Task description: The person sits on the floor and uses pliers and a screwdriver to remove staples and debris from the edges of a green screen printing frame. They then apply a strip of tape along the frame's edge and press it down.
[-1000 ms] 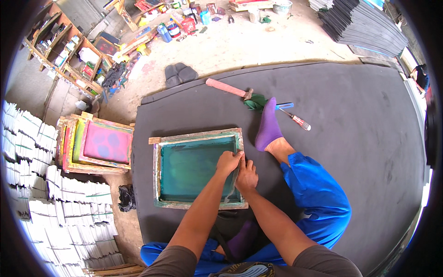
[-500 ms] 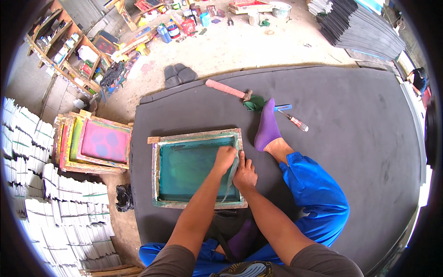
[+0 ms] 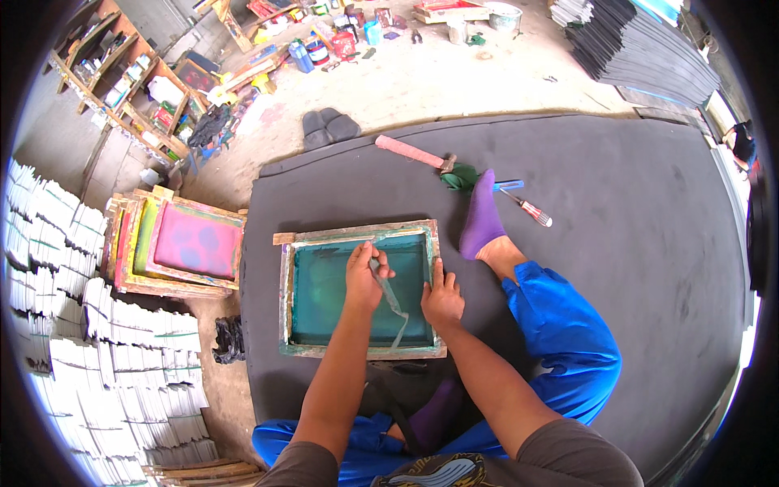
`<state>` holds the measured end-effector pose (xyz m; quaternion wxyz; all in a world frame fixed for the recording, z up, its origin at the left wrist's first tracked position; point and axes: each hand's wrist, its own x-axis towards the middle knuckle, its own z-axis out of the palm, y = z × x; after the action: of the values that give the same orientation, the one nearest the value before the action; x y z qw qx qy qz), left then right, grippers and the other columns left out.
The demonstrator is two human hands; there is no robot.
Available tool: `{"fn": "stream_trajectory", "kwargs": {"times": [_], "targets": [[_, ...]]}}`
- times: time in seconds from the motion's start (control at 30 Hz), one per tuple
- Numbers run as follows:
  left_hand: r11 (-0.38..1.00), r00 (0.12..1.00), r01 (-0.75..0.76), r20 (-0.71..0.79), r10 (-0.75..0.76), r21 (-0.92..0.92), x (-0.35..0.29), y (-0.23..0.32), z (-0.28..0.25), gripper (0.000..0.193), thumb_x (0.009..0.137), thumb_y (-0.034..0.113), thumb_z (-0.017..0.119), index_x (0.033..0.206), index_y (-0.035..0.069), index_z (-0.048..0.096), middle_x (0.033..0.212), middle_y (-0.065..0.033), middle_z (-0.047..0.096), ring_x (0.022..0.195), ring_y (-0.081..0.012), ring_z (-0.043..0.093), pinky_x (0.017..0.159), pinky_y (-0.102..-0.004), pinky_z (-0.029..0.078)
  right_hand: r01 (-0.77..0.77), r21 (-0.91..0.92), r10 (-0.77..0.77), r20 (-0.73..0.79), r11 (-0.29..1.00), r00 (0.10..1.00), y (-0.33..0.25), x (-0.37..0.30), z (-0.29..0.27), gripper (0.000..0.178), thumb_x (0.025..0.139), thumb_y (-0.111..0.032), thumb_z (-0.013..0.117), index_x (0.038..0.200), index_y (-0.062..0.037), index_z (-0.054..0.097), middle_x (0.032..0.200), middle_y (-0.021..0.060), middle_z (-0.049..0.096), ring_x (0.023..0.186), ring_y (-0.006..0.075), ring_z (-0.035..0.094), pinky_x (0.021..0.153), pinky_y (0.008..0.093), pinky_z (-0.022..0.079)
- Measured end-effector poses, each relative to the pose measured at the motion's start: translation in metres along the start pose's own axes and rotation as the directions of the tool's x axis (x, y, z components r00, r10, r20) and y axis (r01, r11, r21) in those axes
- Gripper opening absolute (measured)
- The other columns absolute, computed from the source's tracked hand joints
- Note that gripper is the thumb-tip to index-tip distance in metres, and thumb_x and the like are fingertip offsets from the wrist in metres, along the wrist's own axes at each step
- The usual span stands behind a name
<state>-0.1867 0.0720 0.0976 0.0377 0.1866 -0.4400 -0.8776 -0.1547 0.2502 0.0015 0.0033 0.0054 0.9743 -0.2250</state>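
Observation:
A wooden screen-printing frame (image 3: pixel 286 321) with teal mesh (image 3: pixel 329 296) lies flat in front of me. My left hand (image 3: pixel 365 274) is over the mesh, its fingers closed on one end of a thin, translucent strip of tape (image 3: pixel 396 305). The strip hangs down from the fingers in a loose, twisted curve toward the frame's near side. Against the frame's right rail rests my right hand (image 3: pixel 444 300), fingers stretched out along the wood and thumb toward the inner edge.
Beyond the frame lie a pink-handled hammer (image 3: pixel 410 152), a green cloth (image 3: pixel 461 176), a blue tool (image 3: pixel 509 185) and a screwdriver (image 3: pixel 531 209). Stacked colored screens (image 3: pixel 195 239) and white bundles (image 3: pixel 130 349) stand left. My purple-socked foot (image 3: pixel 482 215) is right of the frame.
My left hand has moved left from the frame's right rail, drawing the strip out over the mesh. My right hand stays by that rail. The whole view has shifted slightly.

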Motion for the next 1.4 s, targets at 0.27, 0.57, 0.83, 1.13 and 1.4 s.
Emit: {"fn": "stream_trajectory", "kwargs": {"times": [0.27, 0.57, 0.83, 1.13, 1.4], "targets": [[0.872, 0.9, -0.392, -0.076, 0.43, 0.293, 0.008, 0.005, -0.032, 0.03, 0.107, 0.023, 0.061, 0.082, 0.01, 0.053, 0.085, -0.006, 0.06, 0.083, -0.0172, 0.058, 0.091, -0.0343, 0.052, 0.022, 0.02, -0.021, -0.026, 1.0, 0.999, -0.003, -0.002, 0.0, 0.076, 0.098, -0.034, 0.066, 0.165, -0.0162, 0.034, 0.119, 0.0154, 0.056, 0.099, 0.0367, 0.067, 0.073, 0.05, 0.063], [0.841, 0.853, -0.515, -0.002, 0.522, 0.168, -0.026, 0.104, -0.036, 0.042, 0.109, 0.031, 0.058, 0.073, 0.009, 0.053, 0.066, -0.0012, 0.046, 0.058, -0.0146, 0.048, 0.068, -0.0401, 0.055, 0.007, 0.026, -0.006, -0.012, 1.0, 1.0, 0.002, -0.001, -0.002, 0.077, 0.098, -0.033, 0.066, 0.165, -0.0163, 0.032, 0.12, 0.0168, 0.056, 0.102, 0.0376, 0.067, 0.074, 0.0515, 0.062], [0.03, 0.88, -0.131, 0.102, 0.464, 0.991, 0.035, 0.037, -0.02, 0.077, 0.096, 0.067, 0.064, 0.068, -0.005, 0.061, 0.07, -0.0239, 0.068, 0.066, -0.0401, 0.065, 0.065, -0.0517, 0.051, 0.008, 0.05, -0.008, -0.001, 0.999, 1.0, -0.002, -0.002, 0.002, 0.077, 0.098, -0.033, 0.067, 0.166, -0.0183, 0.032, 0.12, 0.0174, 0.054, 0.102, 0.0381, 0.066, 0.076, 0.0526, 0.062], [-0.238, 0.99, -0.086, 0.109, 0.084, 0.967, 0.107, -0.044, -0.008, 0.063, 0.106, 0.054, 0.05, 0.097, -0.004, 0.074, 0.097, -0.0283, 0.074, 0.095, -0.0486, 0.071, 0.084, -0.0557, 0.057, 0.012, 0.098, -0.012, 0.0, 0.995, 1.0, 0.0, -0.003, -0.002, 0.078, 0.096, -0.03, 0.069, 0.165, -0.0188, 0.034, 0.117, 0.0161, 0.055, 0.1, 0.0381, 0.066, 0.072, 0.0521, 0.062], [0.197, 0.758, -0.317, 0.123, 0.64, 0.928, 0.09, -0.015, -0.082, 0.04, 0.109, 0.025, 0.055, 0.08, -0.002, 0.055, 0.066, -0.0133, 0.054, 0.061, -0.0284, 0.052, 0.062, -0.0464, 0.041, 0.005, 0.095, -0.004, -0.02, 0.995, 1.0, 0.001, -0.002, -0.001, 0.078, 0.096, -0.03, 0.069, 0.165, -0.0191, 0.034, 0.118, 0.0158, 0.054, 0.1, 0.0379, 0.066, 0.073, 0.0524, 0.061]]}}
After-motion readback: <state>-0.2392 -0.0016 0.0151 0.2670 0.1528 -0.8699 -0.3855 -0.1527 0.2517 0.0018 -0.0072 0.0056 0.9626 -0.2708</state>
